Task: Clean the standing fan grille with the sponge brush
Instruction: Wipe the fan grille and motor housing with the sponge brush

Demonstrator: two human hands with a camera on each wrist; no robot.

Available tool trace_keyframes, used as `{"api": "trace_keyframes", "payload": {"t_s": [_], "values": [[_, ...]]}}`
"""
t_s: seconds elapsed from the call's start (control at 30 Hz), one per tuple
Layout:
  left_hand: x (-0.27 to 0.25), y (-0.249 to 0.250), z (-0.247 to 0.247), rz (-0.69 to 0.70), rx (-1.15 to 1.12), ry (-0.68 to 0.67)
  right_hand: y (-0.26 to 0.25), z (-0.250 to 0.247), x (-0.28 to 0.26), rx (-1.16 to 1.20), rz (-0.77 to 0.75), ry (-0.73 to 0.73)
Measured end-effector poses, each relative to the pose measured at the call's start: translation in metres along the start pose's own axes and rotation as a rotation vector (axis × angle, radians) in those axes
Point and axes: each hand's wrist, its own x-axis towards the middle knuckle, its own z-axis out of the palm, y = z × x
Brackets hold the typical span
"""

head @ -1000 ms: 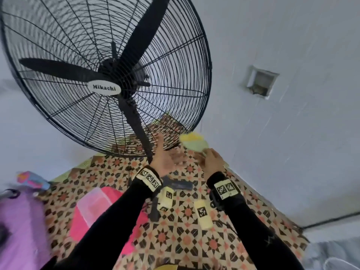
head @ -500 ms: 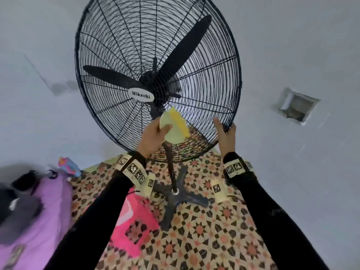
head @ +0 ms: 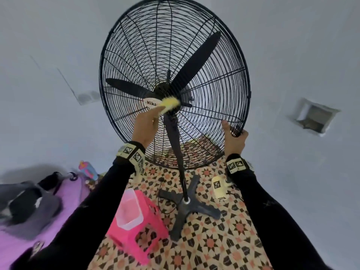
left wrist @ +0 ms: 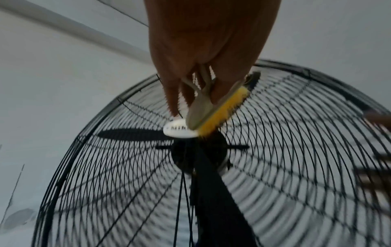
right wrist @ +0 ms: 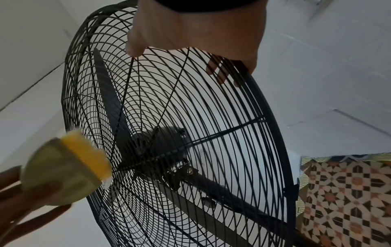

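Head, left hand: I see my left hand point(head: 145, 124) gripping the brush point(head: 169, 104), whose yellow bristles touch the grille point(head: 220, 61) at its centre, just right of the white badge point(head: 151, 103).
Head, right hand: my right hand point(head: 234, 140) clasps the grille's lower right rim, thumb up on the front wires.
Head, floor: the fan's cross base point(head: 187, 209) stands on patterned tiles; a pink stool point(head: 140, 230) with a clear tub point(head: 129, 208) on it sits just left of the base.
Left wrist: my fingers point(left wrist: 171, 93) curl round the brush point(left wrist: 213, 113); its bristles meet the wires above the hub, beside the badge point(left wrist: 180, 132).
Right wrist: thumb on the front wires, fingers point(right wrist: 213, 68) hooked behind the rim, so my right hand point(right wrist: 196, 30) is grasping the grille point(right wrist: 243, 117). The brush point(right wrist: 69, 168), blurred, presses the grille's centre at lower left.
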Motion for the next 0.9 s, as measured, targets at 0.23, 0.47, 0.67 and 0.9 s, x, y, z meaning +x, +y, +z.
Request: {"api": "trace_keyframes", "payload": {"t_s": [0.23,0.47,0.67,0.9], "values": [[-0.018,-0.028,0.006,0.234,0.218,-0.283,0.001,0.002,0.000,0.017,0.014,0.010],[0.011,-0.008,0.007,0.344,0.263,-0.220,0.001,0.003,-0.002,0.016,0.013,0.013],[-0.005,-0.004,0.003,0.245,0.282,-0.288,-0.001,0.001,-0.001,0.001,0.018,-0.009],[0.001,0.019,0.007,0.208,0.389,-0.313,0.004,0.004,-0.002,0.026,0.007,0.008]]}}
